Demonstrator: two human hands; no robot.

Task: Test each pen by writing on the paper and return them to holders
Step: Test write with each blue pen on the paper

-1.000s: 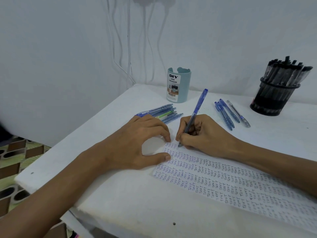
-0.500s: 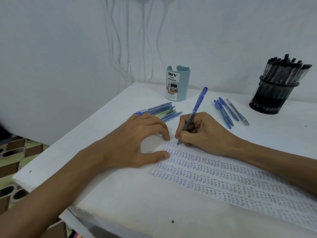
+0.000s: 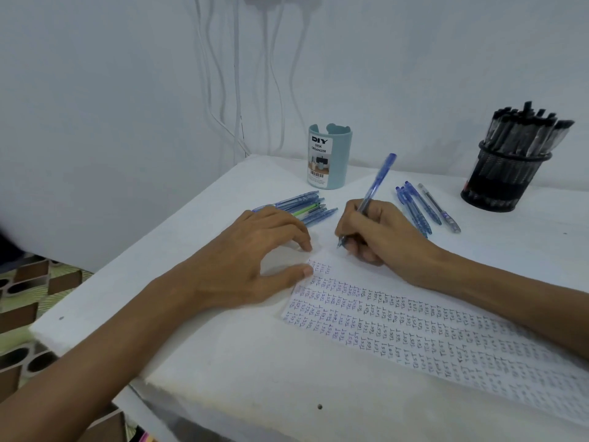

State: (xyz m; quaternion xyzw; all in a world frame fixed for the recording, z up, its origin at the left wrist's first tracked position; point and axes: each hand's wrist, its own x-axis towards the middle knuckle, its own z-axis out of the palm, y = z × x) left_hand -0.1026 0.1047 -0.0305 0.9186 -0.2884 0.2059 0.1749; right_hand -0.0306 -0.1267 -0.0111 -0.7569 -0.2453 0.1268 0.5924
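The nearly full paper (image 3: 430, 330) is pressed by the left hand's (image 3: 255, 250) loose fingertips, a blue pen (image 3: 376, 183) is gripped by the right hand (image 3: 382, 231), and many loose pens (image 3: 306, 202) are not yet put back.

Left pens (image 3: 299, 205) and right pens (image 3: 420, 207) flank bare table (image 3: 353, 189) before the teal holder (image 3: 330, 157).
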